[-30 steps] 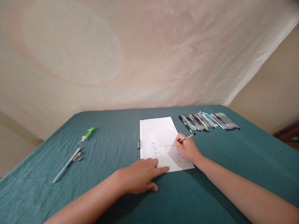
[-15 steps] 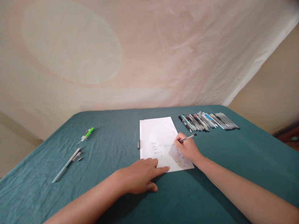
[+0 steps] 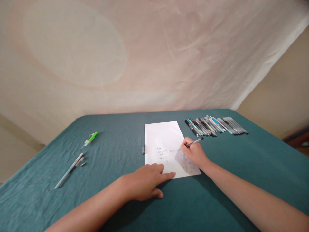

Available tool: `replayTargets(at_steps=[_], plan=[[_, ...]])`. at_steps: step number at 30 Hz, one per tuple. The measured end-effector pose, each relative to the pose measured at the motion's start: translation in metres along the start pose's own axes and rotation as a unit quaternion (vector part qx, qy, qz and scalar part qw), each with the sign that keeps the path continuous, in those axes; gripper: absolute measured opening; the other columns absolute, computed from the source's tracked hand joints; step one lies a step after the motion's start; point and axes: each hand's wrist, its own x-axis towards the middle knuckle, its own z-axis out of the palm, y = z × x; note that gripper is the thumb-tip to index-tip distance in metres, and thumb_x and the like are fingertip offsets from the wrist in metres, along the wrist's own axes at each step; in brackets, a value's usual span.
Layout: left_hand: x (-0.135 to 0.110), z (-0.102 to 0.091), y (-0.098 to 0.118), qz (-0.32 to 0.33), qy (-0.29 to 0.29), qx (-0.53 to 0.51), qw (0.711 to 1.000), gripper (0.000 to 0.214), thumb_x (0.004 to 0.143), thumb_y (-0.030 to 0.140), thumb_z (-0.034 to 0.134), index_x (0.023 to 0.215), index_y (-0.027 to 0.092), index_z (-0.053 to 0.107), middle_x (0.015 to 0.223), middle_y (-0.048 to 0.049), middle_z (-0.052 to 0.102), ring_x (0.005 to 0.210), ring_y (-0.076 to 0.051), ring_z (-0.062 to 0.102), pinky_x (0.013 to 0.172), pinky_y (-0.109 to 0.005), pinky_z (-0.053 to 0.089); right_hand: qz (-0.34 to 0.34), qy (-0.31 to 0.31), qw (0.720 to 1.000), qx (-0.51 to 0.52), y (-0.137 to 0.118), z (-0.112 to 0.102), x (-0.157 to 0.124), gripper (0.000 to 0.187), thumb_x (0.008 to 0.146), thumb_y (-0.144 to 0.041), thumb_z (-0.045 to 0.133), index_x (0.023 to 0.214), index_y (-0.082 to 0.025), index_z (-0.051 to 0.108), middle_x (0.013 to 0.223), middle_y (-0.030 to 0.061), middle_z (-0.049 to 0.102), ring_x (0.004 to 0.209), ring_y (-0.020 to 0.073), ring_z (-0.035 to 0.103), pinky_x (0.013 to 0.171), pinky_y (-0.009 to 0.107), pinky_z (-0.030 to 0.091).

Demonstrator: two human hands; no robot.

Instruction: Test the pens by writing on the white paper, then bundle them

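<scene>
A white sheet of paper (image 3: 162, 133) with several short lines of dark handwriting lies in front of me. My right hand (image 3: 193, 153) rests on its right side, fingers closed round a slim pen (image 3: 195, 142) with a dark end. The pen slants up to the right, and its tip is at the paper near the written lines. My left hand (image 3: 147, 182) lies across the sheet's lower left edge, index finger stretched along the bottom and thumb apart on the cloth. Nothing is held in it.
A row of several pens (image 3: 212, 126) lies beyond my right hand. Left of the paper is a small dark cap-like piece (image 3: 143, 149). Farther left lie a green pen part (image 3: 92, 137) and a long pale pen barrel (image 3: 69, 170) with small pieces. A green cloth (image 3: 116, 141) covers the table.
The writing line beside the pen tip looks slightly longer. Both hands stay almost in the same place.
</scene>
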Motion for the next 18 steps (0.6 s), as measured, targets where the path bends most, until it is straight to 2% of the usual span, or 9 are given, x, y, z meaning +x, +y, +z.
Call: replayTargets(at_steps=[18], plan=[[0.0003, 0.0004, 0.0005, -0.003, 0.0, -0.005, 1.0, 0.07, 0.079, 0.038, 0.063, 0.141, 0.033, 0.03, 0.104, -0.0081, 0.053, 0.093, -0.025, 0.053, 0.077, -0.031, 0.039, 0.022, -0.006, 1.0, 0.02, -0.0008, -0.0013, -0.0004, 0.013, 0.075, -0.024, 0.048, 0.063, -0.02, 0.051, 0.051, -0.0039, 0.054, 0.05, 0.0128, 0.051, 0.051, 0.023, 0.032]])
